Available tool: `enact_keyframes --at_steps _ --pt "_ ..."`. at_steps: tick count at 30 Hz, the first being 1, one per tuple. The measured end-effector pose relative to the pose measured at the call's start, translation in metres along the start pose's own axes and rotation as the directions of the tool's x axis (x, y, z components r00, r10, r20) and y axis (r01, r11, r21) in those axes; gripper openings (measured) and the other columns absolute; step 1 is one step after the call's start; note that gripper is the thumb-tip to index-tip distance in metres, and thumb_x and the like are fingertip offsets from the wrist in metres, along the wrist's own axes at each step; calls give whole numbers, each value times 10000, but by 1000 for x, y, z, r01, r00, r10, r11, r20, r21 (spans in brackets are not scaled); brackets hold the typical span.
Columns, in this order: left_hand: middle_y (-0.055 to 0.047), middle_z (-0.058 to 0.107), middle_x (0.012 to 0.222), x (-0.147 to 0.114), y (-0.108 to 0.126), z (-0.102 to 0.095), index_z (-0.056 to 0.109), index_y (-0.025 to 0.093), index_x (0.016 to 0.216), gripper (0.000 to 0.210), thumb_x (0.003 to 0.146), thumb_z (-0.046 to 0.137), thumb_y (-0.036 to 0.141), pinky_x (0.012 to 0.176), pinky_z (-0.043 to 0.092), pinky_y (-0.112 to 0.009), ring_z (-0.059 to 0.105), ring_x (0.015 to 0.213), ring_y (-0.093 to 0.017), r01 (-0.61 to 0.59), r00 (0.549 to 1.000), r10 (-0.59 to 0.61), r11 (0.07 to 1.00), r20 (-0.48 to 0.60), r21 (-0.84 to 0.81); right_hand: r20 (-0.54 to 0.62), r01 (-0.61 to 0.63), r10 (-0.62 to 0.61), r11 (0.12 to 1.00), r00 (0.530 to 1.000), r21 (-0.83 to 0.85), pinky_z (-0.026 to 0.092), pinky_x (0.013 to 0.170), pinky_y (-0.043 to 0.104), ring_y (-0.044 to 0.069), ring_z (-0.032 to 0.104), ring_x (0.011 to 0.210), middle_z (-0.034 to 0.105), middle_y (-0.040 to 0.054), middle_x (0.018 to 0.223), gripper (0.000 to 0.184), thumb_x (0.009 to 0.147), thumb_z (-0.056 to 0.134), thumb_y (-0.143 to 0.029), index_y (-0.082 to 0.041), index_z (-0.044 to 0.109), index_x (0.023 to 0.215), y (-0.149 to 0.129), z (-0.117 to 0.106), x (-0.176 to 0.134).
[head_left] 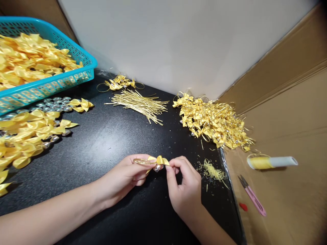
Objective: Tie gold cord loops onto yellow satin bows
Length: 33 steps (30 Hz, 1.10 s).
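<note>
Between my two hands, above the black table (102,177), is a yellow ribbon bow (160,160) with a silver bell-like bead (157,167) under it. My left hand (133,170) pinches the bow's left side, and a loop of gold cord (143,161) stands out over its thumb and fingers. With thumb and forefinger, my right hand (183,182) grips the bow's right ribbon end. The fingertips cover parts of the bow.
A turquoise basket (88,64) of bows stands at the left, near silver beads (60,103) and loose bows (30,132). Gold cord pieces (139,103) lie behind my hands; finished-looking bows (212,119) are heaped right. Thread scraps (213,170), pink snips (252,197) and a ribbon roll (270,162) are at the right.
</note>
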<state>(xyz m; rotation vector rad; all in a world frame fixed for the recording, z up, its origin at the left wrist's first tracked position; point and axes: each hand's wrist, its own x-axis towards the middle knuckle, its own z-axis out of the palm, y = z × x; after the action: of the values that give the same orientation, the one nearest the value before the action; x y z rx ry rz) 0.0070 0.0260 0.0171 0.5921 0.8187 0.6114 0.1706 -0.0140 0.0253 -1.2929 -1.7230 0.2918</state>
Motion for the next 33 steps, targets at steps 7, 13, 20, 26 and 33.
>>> enact_keyframes --at_steps 7,13,20,26,33 --pt "91 302 466 0 0 1 734 149 664 233 693 825 361 409 131 -192 134 469 -55 4 1000 -4 1000 -7 0 -3 -19 19 1000 1000 10 428 577 202 97 491 597 512 -18 662 182 864 496 -27 -176 545 771 0 1 0" --pt "99 284 448 1 -1 0 742 144 683 227 676 830 353 409 130 -188 117 461 -51 -8 1000 8 999 17 -32 20 -42 41 998 999 44 431 569 194 98 508 604 539 -11 668 161 872 504 -48 -171 558 784 2 -1 2" --pt "99 280 452 1 -1 -1 735 140 692 232 684 814 358 415 126 -194 115 461 -52 -2 1000 2 1000 14 -20 33 40 -41 999 999 8 452 599 223 114 522 631 554 4 688 184 890 495 -26 -169 555 792 2 -5 4" --pt "93 284 447 1 0 0 728 144 680 236 707 787 371 419 118 -214 112 462 -61 -4 1000 3 1000 20 14 49 107 -105 993 993 -43 476 617 251 137 533 666 573 26 719 193 905 483 -20 -176 558 820 4 -5 3" --pt "94 292 443 0 1 1 729 139 688 247 692 800 376 413 113 -215 119 456 -58 -6 1000 5 1000 9 17 43 74 -72 997 996 -31 467 619 255 134 528 659 565 22 720 193 900 475 -18 -178 555 827 5 -3 1"
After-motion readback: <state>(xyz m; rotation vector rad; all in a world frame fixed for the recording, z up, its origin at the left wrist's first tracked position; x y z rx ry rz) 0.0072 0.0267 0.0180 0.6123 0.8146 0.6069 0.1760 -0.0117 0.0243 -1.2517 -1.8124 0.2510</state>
